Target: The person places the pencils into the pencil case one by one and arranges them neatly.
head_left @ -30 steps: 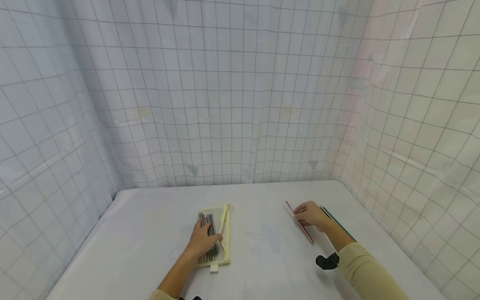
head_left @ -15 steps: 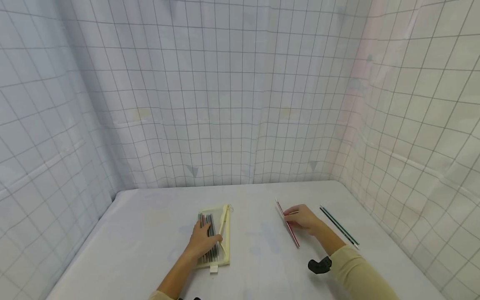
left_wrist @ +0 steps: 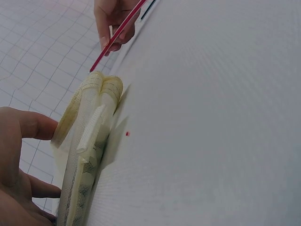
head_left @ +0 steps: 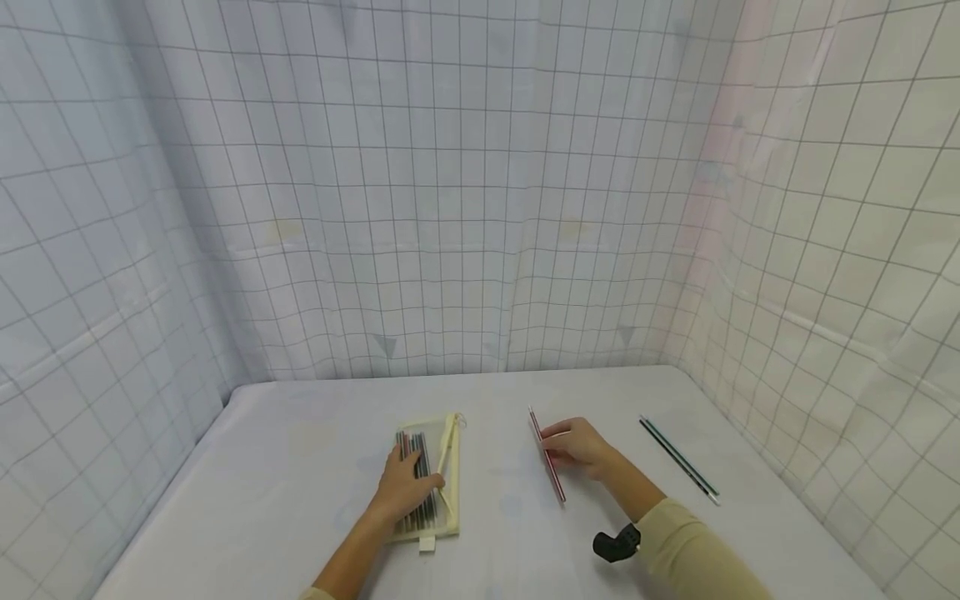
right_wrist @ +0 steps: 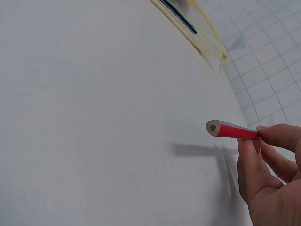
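A pale yellow mesh pencil pouch (head_left: 453, 475) lies on the table with several dark pencils and a reddish one inside. My left hand (head_left: 405, 485) rests on it, fingers spread over the mesh and thumb against the zipped edge; the left wrist view shows the pouch's yellow trim (left_wrist: 112, 87) standing up from the cloth. To the right, my right hand (head_left: 581, 446) pinches a red pencil (head_left: 553, 471) between thumb and fingers, raised above the table. Its unsharpened end (right_wrist: 213, 127) faces the right wrist camera, and its shadow falls on the cloth.
Two dark green pencils (head_left: 678, 458) lie side by side at the table's right. White cloth covers the table (head_left: 300, 450), and grid-lined curtains (head_left: 450, 208) stand behind it and at both sides. A black device (head_left: 617, 544) sits at the right wrist.
My right hand has moved left with the red pencil, nearer to the pouch, leaving the two green pencils behind on the right. My left hand has stayed on the pouch.
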`<state>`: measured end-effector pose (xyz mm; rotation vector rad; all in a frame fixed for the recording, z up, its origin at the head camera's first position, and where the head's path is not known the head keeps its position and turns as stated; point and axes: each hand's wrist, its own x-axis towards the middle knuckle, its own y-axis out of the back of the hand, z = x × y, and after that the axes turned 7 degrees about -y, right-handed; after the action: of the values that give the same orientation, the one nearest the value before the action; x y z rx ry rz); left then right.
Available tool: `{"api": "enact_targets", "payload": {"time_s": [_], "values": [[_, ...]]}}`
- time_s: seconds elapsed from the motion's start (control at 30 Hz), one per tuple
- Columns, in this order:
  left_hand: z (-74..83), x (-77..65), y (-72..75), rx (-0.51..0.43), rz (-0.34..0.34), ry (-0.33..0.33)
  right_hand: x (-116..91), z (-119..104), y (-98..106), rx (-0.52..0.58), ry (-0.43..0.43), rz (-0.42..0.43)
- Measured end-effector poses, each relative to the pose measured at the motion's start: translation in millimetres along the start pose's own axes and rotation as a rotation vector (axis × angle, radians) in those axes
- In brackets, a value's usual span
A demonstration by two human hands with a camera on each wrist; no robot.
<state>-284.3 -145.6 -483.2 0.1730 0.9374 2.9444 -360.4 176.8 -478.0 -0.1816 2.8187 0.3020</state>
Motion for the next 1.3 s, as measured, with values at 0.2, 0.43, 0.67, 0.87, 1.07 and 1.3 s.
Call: {"api": "enact_targets", "payload": {"time_s": [0.2, 0.43, 0.67, 0.87, 1.07, 1.3], "values": [[-0.5, 0.4, -0.4, 0.002, 0.005, 0.01, 3, -3, -28, 0.014, 0.002, -0.053], [-2.3, 2.7, -1.0, 0.025, 0.005, -0.003, 5, -8, -57, 0.025, 0.002, -0.119], [-3.4, 3.3, -1.1, 0.017, 0.007, 0.004, 4, -12, -75, -0.003, -0.02, -0.117], [-1.0, 5.3, -0.2, 0.018, 0.008, 0.007, 4, -15, -83, -0.008, -0.022, -0.113], [0.4, 7.3, 0.6, 0.043, 0.012, -0.003, 5, -19, -92, -0.029, 0.008, -0.15], [-0.7, 7.3, 0.2, 0.046, 0.01, 0.007, 5, -27, -113, -0.121, 0.033, -0.161]]}}
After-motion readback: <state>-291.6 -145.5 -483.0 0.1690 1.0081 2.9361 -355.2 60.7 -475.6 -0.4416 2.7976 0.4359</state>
